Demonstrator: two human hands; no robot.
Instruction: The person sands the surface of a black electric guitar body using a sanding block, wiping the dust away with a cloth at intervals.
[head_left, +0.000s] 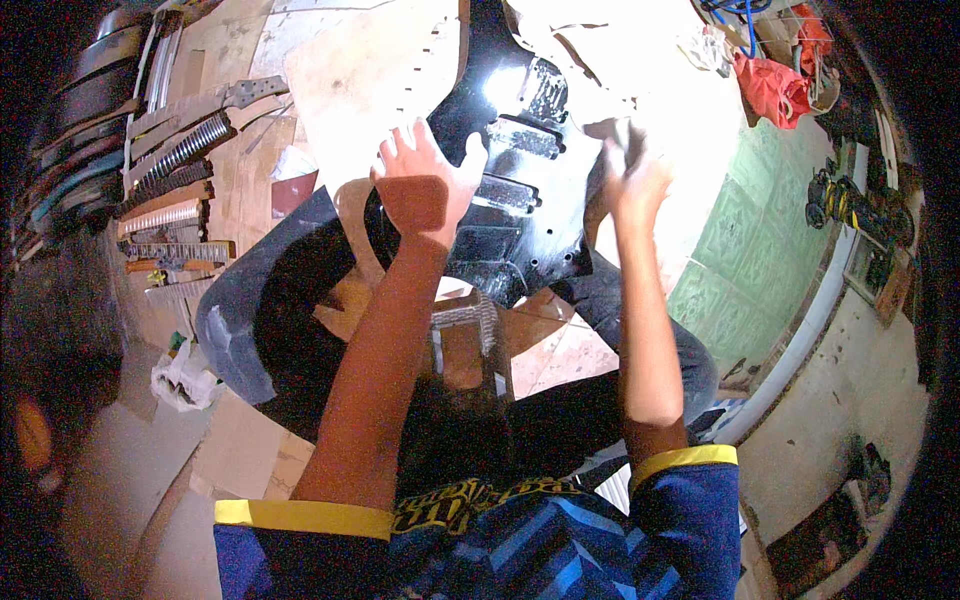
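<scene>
A glossy black electric guitar body (512,225) with several rectangular cutouts lies in front of me, over my knees. My left hand (425,185) rests at its left edge, fingers spread and thumb out over the black face; I see nothing held in it. Beside the right edge is my right hand (635,165), its fingers bent and drawn together. Bright glare and some blur hide what, if anything, is between them. Strong light reflects off the upper part of the body.
A guitar neck (190,115) lies at the left, near a coil spring (185,155). A pale board (370,75) lies at the upper left. A red bag (775,90) is at the upper right, by green floor tiles (745,230). A wooden stool (462,350) stands between my legs.
</scene>
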